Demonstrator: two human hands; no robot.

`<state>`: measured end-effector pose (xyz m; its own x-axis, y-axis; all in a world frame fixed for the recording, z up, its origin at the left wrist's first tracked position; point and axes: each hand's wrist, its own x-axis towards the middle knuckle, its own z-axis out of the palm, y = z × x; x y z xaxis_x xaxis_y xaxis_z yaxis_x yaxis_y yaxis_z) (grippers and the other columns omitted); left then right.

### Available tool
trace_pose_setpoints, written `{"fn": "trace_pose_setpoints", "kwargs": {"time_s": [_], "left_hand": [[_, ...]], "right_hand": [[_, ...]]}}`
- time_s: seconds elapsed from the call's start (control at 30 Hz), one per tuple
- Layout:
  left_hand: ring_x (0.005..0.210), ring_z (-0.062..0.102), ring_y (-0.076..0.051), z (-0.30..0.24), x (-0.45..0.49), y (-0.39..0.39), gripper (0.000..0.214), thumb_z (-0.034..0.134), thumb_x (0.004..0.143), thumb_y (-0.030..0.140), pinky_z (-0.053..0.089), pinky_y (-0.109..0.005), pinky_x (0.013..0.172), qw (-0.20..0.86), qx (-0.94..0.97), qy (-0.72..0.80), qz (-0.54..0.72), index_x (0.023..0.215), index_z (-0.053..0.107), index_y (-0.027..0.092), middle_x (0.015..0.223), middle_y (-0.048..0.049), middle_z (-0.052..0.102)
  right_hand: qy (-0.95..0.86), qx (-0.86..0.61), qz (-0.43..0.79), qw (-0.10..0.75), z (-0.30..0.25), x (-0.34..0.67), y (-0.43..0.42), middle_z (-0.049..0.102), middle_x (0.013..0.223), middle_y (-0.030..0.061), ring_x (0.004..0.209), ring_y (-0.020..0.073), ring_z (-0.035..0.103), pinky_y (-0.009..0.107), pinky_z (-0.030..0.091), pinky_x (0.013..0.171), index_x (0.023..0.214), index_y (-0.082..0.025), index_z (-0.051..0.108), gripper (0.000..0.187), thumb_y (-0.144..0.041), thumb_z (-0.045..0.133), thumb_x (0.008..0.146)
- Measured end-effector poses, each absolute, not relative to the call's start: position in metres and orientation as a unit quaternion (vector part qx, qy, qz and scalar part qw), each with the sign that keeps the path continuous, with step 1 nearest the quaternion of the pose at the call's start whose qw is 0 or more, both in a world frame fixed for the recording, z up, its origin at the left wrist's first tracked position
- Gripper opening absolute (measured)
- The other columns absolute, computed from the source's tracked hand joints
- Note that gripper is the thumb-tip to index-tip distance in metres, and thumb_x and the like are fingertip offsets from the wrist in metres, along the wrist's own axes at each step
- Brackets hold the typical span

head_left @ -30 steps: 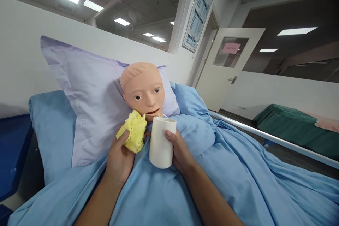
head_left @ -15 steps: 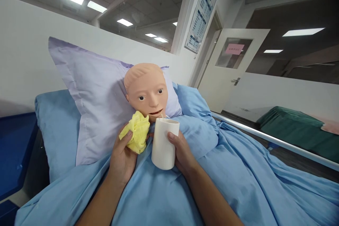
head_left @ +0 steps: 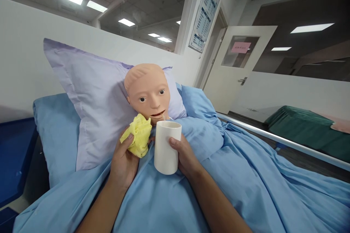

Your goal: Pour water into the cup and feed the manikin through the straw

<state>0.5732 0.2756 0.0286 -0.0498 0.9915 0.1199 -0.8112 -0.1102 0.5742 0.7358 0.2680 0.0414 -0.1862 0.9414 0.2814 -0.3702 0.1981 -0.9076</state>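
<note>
A: Starting at the left, our left hand (head_left: 123, 162) is curled shut around the yellow cloth (head_left: 139, 135), thumb on top, bunching it just beside the manikin's chin (head_left: 154, 119). How does it handle, do we think?

B: Soft and light, we judge; it crumples to any shape, so a loose fistful low on the wad is enough, with the upper folds left free against the manikin head (head_left: 147, 89).

A: Next along, the white cup (head_left: 166, 146) stands upright between our hands, its rim just under the manikin's mouth, where a thin straw (head_left: 164, 118) seems to rise.

B: It looks stiff and smooth, probably a bit slippery, and we cannot see how full it is. Taking it round the middle of the wall suits it.

A: That is where our right hand (head_left: 183, 156) has it, fingers wrapped round the far side and thumb on the near side

B: Below lies the blue blanket (head_left: 246, 182), with the lilac pillow (head_left: 95, 98) behind the head
</note>
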Motion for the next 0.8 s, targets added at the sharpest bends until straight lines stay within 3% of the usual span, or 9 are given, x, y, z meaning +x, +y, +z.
{"fn": "trace_pose_setpoints", "kwargs": {"time_s": [0.43, 0.8], "left_hand": [[0.105, 0.069, -0.026, 0.0284, 0.5722, 0.2737, 0.045, 0.068, 0.084, 0.026, 0.06, -0.038, 0.089, 0.644, 0.246, 0.184, 0.701, 0.128, 0.063, 0.021, 0.12, -0.0093, 0.071], [0.106, 0.069, -0.027, 0.0282, 0.5722, 0.2733, 0.046, 0.069, 0.083, 0.026, 0.059, -0.038, 0.09, 0.642, 0.249, 0.183, 0.701, 0.129, 0.062, 0.021, 0.126, -0.0098, 0.07]], "right_hand": [[-0.514, -0.285, 0.575, 0.57, 0.043, 0.7357, 0.2666, 0.073, 0.094, 0.0063, 0.078, 0.0204, 0.067, 0.029, 0.056, 0.066, 0.114, -0.023, 0.066, 0.055, -0.053, 0.081, 0.071], [-0.52, -0.273, 0.566, 0.578, 0.0435, 0.7348, 0.2669, 0.075, 0.091, 0.0053, 0.073, 0.0192, 0.068, 0.027, 0.056, 0.062, 0.117, -0.023, 0.065, 0.055, -0.051, 0.081, 0.073]]}}
